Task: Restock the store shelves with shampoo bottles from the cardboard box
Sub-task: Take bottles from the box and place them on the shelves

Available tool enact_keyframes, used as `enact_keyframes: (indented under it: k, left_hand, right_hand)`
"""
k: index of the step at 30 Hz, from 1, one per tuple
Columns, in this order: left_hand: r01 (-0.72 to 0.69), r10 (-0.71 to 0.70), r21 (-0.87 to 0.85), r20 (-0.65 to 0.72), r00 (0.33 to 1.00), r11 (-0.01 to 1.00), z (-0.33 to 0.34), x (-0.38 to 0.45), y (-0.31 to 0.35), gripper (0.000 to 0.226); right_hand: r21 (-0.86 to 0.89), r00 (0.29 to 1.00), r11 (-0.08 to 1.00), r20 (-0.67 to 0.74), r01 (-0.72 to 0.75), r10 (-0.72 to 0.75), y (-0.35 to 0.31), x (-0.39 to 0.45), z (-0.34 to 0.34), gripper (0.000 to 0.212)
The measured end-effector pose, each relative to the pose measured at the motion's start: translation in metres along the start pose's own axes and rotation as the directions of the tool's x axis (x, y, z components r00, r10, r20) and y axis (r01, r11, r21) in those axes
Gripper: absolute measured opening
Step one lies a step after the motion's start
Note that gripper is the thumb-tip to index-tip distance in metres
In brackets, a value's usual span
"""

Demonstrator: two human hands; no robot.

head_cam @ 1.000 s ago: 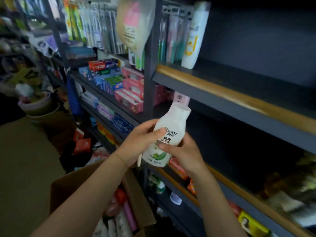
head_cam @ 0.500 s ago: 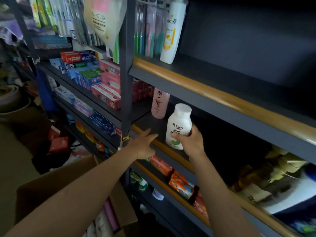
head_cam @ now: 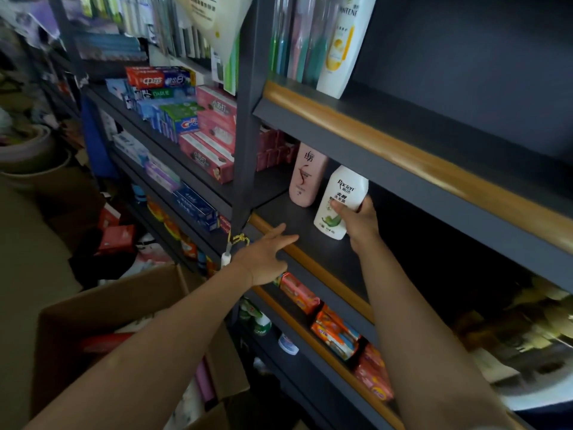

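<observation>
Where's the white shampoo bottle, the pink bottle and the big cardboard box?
white shampoo bottle (head_cam: 336, 198): head view, on its front label.
pink bottle (head_cam: 305, 176): head view, middle of its front.
cardboard box (head_cam: 102, 308): head view, on its near wall.

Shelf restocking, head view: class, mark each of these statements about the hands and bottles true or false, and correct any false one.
1. The right hand grips the white shampoo bottle. True.
2. The left hand holds a second bottle. False: it holds nothing, fingers stretched toward the wooden shelf edge.
3. A pink bottle stands to the left of the white one on the same shelf. True.
4. The white shampoo bottle lies flat on its side. False: it is roughly upright, leaning a little.
5. The Pantene bottle stands on the shelf above. True.
6. The cardboard box sits on the top shelf. False: it is low at the left, beneath the left arm.
</observation>
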State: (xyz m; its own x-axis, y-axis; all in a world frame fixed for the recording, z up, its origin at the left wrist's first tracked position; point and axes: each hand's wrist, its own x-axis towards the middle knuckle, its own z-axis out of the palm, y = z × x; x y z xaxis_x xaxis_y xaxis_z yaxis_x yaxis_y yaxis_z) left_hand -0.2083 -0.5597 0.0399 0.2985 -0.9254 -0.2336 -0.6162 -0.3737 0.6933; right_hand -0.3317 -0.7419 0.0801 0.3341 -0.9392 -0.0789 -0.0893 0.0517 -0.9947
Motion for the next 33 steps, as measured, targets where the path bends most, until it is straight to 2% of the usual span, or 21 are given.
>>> enact_keyframes:
  k: [7, 10, 11, 13, 15, 16, 18, 20, 21, 22, 24, 26, 28, 30, 31, 33]
  left_hand:
    - [-0.081, 0.080, -0.013, -0.081, 0.994, 0.997, 0.008, 0.008, -0.008, 0.073]
    - [-0.096, 0.098, 0.027, -0.097, 0.991, 0.995, 0.011, 0.015, -0.010, 0.075]
    - [-0.099, 0.102, 0.042, -0.095, 0.990, 0.994, 0.011, 0.016, -0.011, 0.075]
    - [-0.094, 0.099, 0.070, -0.082, 0.992, 0.993, 0.010, 0.019, -0.012, 0.074]
    - [-0.084, 0.091, 0.096, -0.068, 0.994, 0.992, 0.009, 0.020, -0.011, 0.074]
    - [-0.080, 0.087, 0.098, -0.061, 0.994, 0.992, 0.008, 0.020, -0.011, 0.074]
    - [-0.094, 0.096, 0.047, -0.047, 0.994, 0.994, 0.008, 0.018, -0.009, 0.073]
    - [-0.147, 0.136, -0.095, -0.108, 0.985, 0.985, 0.009, 0.011, -0.012, 0.067]
    - [-0.191, 0.161, -0.149, -0.191, 0.968, 0.970, 0.010, 0.005, -0.017, 0.062]
    - [-0.223, 0.163, -0.189, -0.288, 0.944, 0.956, 0.013, -0.003, -0.029, 0.056]
    - [-0.195, 0.055, -0.265, -0.456, 0.888, 0.944, 0.021, -0.030, -0.067, 0.041]
    - [-0.070, -0.130, -0.318, -0.567, 0.813, 0.945, 0.037, -0.065, -0.124, 0.027]
    - [0.101, -0.320, -0.376, -0.584, 0.746, 0.921, 0.052, -0.105, -0.188, 0.020]
    - [0.267, -0.475, -0.422, -0.534, 0.700, 0.867, 0.063, -0.148, -0.239, 0.017]
    - [0.332, -0.528, -0.421, -0.541, 0.655, 0.844, 0.068, -0.167, -0.260, 0.021]
    - [0.491, -0.598, -0.360, -0.609, 0.520, 0.793, 0.074, -0.201, -0.298, 0.031]
  right_hand:
    - [0.059, 1.000, 0.998, 0.012, 0.019, -0.020, 0.000, 0.028, 0.004, 0.030]
    - [0.028, 1.000, 1.000, 0.008, -0.004, 0.003, 0.004, 0.033, 0.006, 0.032]
    - [-0.019, 1.000, 1.000, 0.007, -0.021, 0.021, 0.008, 0.035, 0.006, 0.036]
    - [-0.113, 0.997, 0.991, -0.015, -0.075, 0.074, 0.016, 0.034, 0.003, 0.059]
    - [-0.149, 0.992, 0.982, -0.072, -0.115, 0.105, 0.019, 0.025, -0.001, 0.081]
    - [-0.156, 0.987, 0.980, -0.121, -0.120, 0.102, 0.018, 0.019, -0.002, 0.086]
    - [-0.144, 0.973, 0.987, -0.230, -0.073, 0.038, 0.013, -0.001, 0.002, 0.076]
    - [-0.091, 0.950, 0.995, -0.302, 0.048, -0.074, 0.009, -0.032, 0.013, 0.046]
    - [-0.064, 0.948, 0.991, -0.292, 0.114, -0.127, 0.010, -0.052, 0.021, 0.029]
    - [-0.039, 0.957, 0.986, -0.238, 0.161, -0.166, 0.013, -0.073, 0.031, 0.017]
    - [-0.019, 0.988, 0.988, -0.005, 0.152, -0.152, 0.029, -0.112, 0.057, 0.014]
    - [-0.106, 0.966, 0.991, 0.254, 0.083, -0.053, 0.064, -0.138, 0.091, 0.017]
    - [-0.257, 0.901, 0.966, 0.417, -0.006, 0.117, 0.110, -0.156, 0.127, 0.021]
    - [-0.398, 0.820, 0.915, 0.501, -0.066, 0.277, 0.159, -0.175, 0.159, 0.022]
    - [-0.450, 0.782, 0.889, 0.521, -0.090, 0.343, 0.183, -0.185, 0.172, 0.022]
    - [-0.531, 0.719, 0.837, 0.529, -0.133, 0.450, 0.227, -0.206, 0.199, 0.021]
